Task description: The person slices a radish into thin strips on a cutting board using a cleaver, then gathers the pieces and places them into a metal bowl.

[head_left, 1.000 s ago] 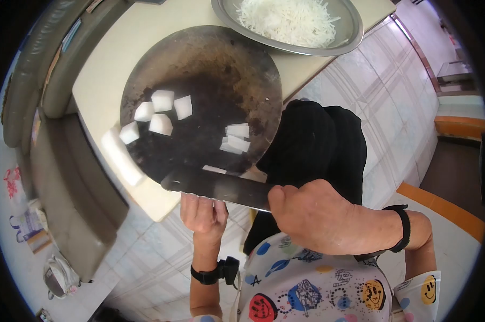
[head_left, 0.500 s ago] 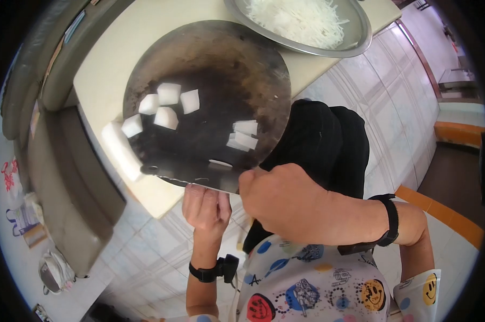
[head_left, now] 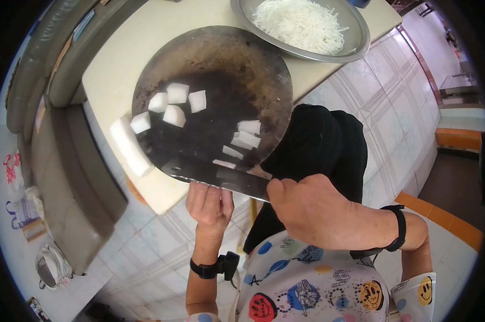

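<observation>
My right hand [head_left: 312, 209] is closed round the handle end of a cleaver [head_left: 221, 178], whose dark blade reaches left over the near edge of a round, dark chopping board [head_left: 199, 142]. Against the blade's near side my left hand [head_left: 210, 204] has its fingers bent together; what they hold, if anything, is hidden behind the blade. White chunks [head_left: 173, 115] sit on the board's left part. Several thin white slices [head_left: 246, 139] lie on its right part, one beside the blade. A long white peeled piece [head_left: 130, 147] rests at the board's left edge.
A metal bowl [head_left: 355, 45] of white shreds [head_left: 298, 24] stands on the cream table [head_left: 172, 198] beyond the board. A grey-brown sofa [head_left: 65, 188] is on the left. Tiled floor shows below and at right. My dark-clad leg [head_left: 317, 145] is beside the board.
Another thin slice now lies apart near the blade. The cleaver and my right hand have shifted right, and more of the blade's face shows. The whole view has shifted slightly.
</observation>
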`<state>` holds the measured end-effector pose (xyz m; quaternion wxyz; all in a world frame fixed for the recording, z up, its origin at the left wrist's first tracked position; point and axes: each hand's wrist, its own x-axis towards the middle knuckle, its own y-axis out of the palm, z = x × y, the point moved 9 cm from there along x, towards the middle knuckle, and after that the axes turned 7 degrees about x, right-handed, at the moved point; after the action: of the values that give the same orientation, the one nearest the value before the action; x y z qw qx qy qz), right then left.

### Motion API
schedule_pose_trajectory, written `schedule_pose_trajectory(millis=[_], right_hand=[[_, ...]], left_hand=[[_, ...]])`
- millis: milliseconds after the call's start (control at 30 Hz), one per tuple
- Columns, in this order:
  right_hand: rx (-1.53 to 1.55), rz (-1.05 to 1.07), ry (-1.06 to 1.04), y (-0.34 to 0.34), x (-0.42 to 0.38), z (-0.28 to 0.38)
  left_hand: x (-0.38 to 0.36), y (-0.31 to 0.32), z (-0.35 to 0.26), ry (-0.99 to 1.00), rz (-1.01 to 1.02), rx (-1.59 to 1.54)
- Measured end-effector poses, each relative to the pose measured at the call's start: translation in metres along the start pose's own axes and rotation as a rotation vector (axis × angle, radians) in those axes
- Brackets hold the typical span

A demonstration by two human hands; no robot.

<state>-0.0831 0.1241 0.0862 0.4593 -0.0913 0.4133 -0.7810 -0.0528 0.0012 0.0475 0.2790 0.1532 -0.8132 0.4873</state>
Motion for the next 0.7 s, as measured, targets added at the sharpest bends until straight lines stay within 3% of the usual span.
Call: schedule_pose_trajectory(millis=[433,700], right_hand=[[-0.126,-0.016,-0.1,0.006,-0.001,0.006],[0.052,-0.102,-0.224,0.001,0.021,0.009]], left_hand=[[-0.001,0.001,0.002,-0.005,0.045,-0.022],[0.001,0.002,0.0,0.014,0.032,-0.038]])
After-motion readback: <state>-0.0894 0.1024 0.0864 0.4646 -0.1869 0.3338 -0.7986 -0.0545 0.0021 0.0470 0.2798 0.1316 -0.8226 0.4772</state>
